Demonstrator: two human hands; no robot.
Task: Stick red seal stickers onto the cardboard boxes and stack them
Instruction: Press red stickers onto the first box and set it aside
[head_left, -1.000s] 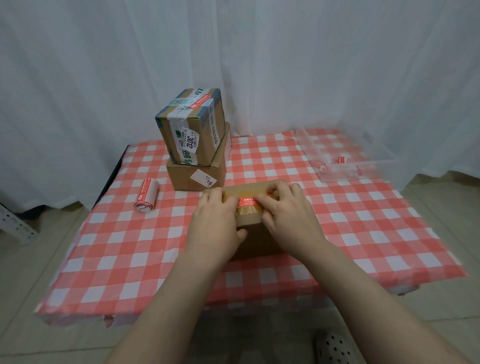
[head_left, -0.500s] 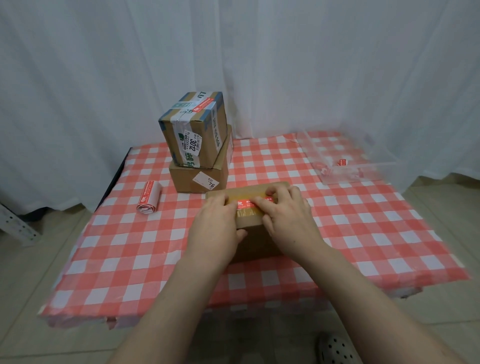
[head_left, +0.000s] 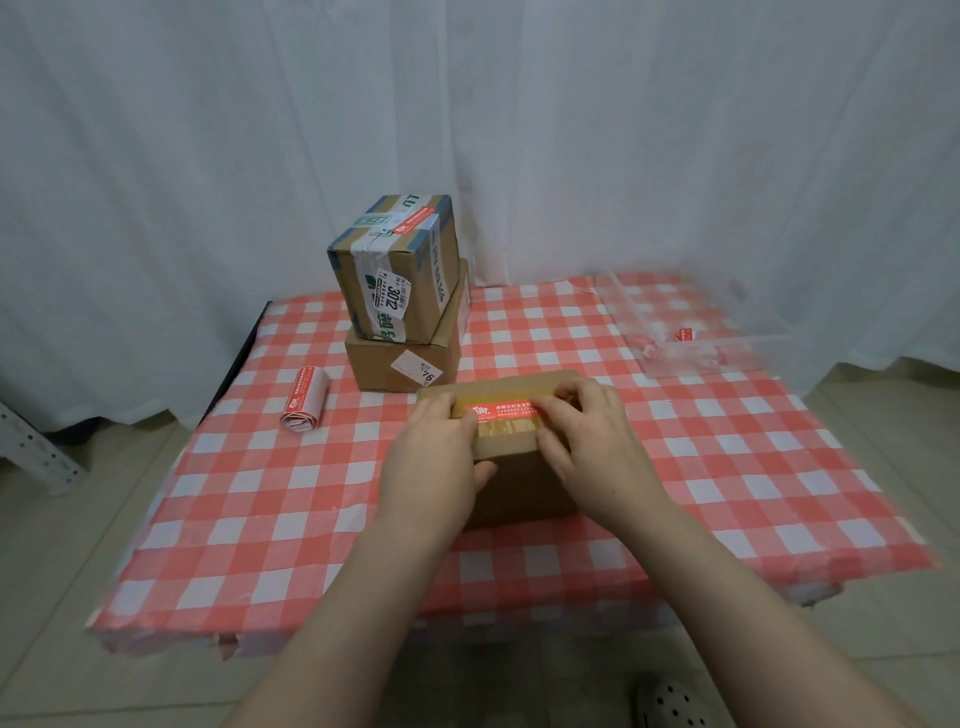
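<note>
Red sticker lies under the right hand's pressing fingertips, which grip nothing; the left hand clasps the box's left end. Rub firmly outward along the box's top tape before lifting it onto the stack behind the box

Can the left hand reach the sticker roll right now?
Probably yes: the sticker roll lies left of the left hand on bare cloth, nothing between; it must first release the box.
</note>
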